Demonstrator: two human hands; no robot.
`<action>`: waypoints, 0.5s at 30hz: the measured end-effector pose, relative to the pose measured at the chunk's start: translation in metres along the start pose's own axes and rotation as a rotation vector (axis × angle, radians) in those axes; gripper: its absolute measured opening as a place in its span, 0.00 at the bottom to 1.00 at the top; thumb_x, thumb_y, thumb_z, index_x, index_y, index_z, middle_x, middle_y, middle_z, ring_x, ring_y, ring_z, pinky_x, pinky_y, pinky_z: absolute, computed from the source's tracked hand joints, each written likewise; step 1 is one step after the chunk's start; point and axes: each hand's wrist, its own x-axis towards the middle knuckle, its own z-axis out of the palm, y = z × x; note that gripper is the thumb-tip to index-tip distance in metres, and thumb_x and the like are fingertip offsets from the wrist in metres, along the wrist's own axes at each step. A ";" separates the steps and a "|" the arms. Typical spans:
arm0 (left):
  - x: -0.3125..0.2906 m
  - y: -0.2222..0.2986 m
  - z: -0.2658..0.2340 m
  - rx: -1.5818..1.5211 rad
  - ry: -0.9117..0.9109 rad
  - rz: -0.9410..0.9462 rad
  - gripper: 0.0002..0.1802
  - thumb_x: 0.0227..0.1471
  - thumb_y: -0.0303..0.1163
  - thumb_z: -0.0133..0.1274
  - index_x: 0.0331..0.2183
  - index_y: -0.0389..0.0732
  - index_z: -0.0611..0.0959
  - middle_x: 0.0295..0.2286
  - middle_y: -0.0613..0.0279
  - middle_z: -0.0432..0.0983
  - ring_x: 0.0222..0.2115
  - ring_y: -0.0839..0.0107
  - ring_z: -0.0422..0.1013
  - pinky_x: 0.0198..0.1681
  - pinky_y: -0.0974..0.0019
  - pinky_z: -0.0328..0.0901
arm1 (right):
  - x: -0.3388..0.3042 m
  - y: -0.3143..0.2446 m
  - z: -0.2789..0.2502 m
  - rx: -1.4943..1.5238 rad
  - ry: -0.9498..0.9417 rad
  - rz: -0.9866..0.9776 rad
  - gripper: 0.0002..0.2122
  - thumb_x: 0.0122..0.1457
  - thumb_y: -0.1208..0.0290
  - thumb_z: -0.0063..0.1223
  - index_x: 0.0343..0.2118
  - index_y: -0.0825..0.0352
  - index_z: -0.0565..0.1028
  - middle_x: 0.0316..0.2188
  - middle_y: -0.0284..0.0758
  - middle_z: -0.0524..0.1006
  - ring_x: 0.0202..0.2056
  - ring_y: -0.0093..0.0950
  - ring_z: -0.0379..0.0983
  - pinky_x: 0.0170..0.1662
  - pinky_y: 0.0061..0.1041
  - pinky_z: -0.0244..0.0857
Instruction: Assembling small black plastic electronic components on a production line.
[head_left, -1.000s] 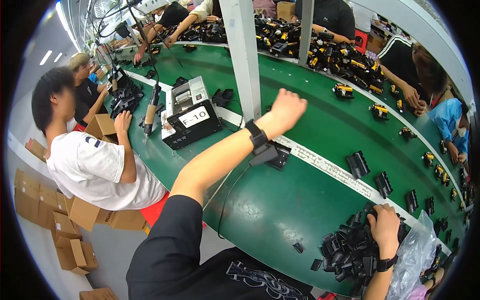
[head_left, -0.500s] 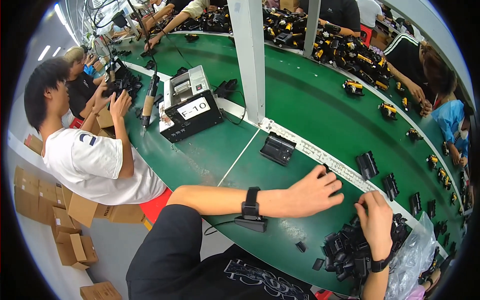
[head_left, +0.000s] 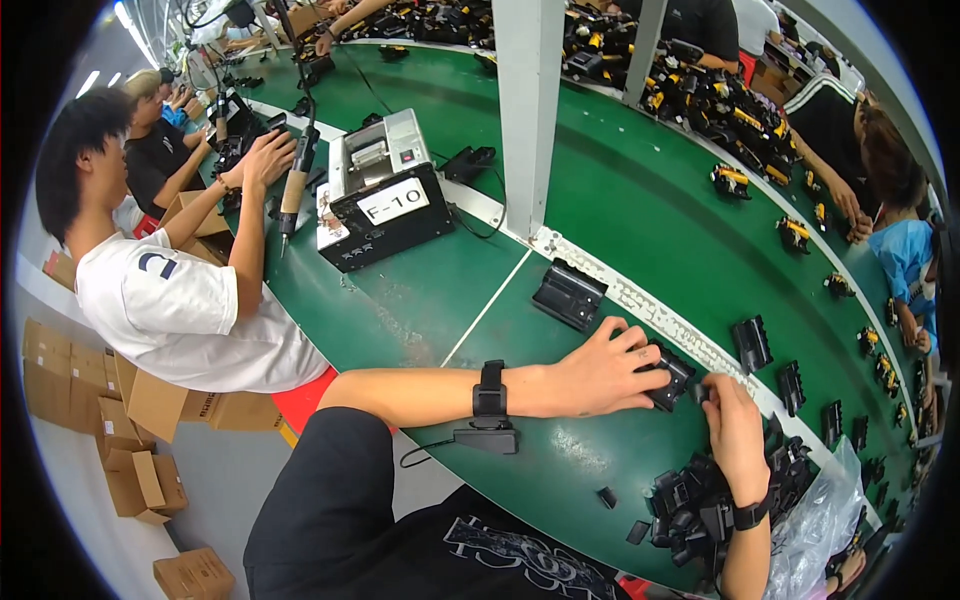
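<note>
My left hand is closed on a black plastic housing, its fingers lying over the housing's left part, which they hide. Just right of it, my right hand pinches a small black plastic part between thumb and fingers, close to the housing's right end. A heap of small black parts lies below my right hand, partly under its wrist. Beyond my left hand, another black housing rests against the white strip. Two loose small parts lie left of the heap.
A clear plastic bag lies right of the heap. Several black housings sit on the green belt. A grey post, a power box and a hanging electric screwdriver stand ahead. A co-worker in white sits at left.
The black housing has come into sight under my left hand's fingers. My right hand has moved slightly left toward it, and a small part now shows in its fingers.
</note>
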 end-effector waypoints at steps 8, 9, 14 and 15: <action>0.009 -0.011 -0.013 -0.072 -0.034 -0.064 0.29 0.50 0.46 0.70 0.53 0.49 0.83 0.44 0.67 0.77 0.46 0.60 0.69 0.53 0.53 0.61 | 0.020 0.003 0.003 -0.071 0.070 -0.061 0.18 0.58 0.77 0.64 0.52 0.66 0.76 0.41 0.41 0.78 0.43 0.45 0.79 0.46 0.40 0.74; 0.007 -0.014 -0.011 -0.102 -0.043 -0.042 0.29 0.50 0.46 0.70 0.53 0.49 0.83 0.44 0.67 0.77 0.46 0.60 0.69 0.53 0.53 0.61 | 0.023 0.004 0.005 -0.075 0.066 -0.075 0.17 0.58 0.75 0.64 0.51 0.66 0.76 0.41 0.40 0.77 0.43 0.45 0.79 0.46 0.40 0.74; 0.009 -0.010 -0.005 -0.142 -0.036 -0.061 0.27 0.50 0.44 0.71 0.51 0.49 0.83 0.43 0.68 0.75 0.47 0.62 0.68 0.55 0.51 0.60 | 0.020 0.009 0.014 -0.116 0.034 0.007 0.08 0.60 0.73 0.64 0.39 0.64 0.76 0.37 0.38 0.75 0.40 0.44 0.78 0.40 0.42 0.73; 0.009 -0.008 -0.005 -0.145 -0.040 -0.064 0.27 0.50 0.44 0.71 0.51 0.49 0.83 0.43 0.68 0.75 0.46 0.62 0.69 0.54 0.51 0.60 | 0.019 0.009 0.013 -0.102 0.067 -0.006 0.06 0.60 0.74 0.64 0.36 0.65 0.76 0.35 0.38 0.74 0.38 0.44 0.77 0.39 0.42 0.73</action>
